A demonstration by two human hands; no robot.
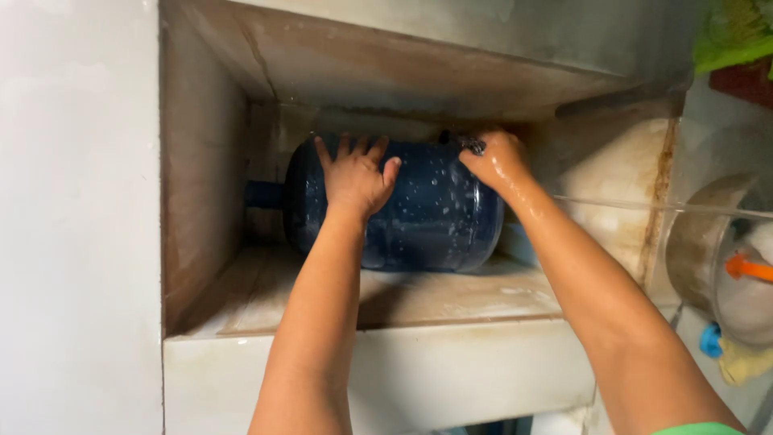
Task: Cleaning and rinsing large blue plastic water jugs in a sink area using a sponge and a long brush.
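A large dark blue water jug (427, 217) lies on its side on the ledge (451, 298) of a recessed wall niche, its neck pointing left. My left hand (354, 173) rests flat on the jug's upper left side, fingers spread. My right hand (495, 159) is wet and closed around a small dark thing at the jug's top right end; I cannot make out what that thing is. Water drops cover the jug's surface.
The niche has a stained left wall (205, 193), a low slanted ceiling (386, 64) and a stained right wall (620, 185). At the right stand a clear container (725, 242), an orange handle (749, 267), a blue item (710, 340) and green cloth (733, 32).
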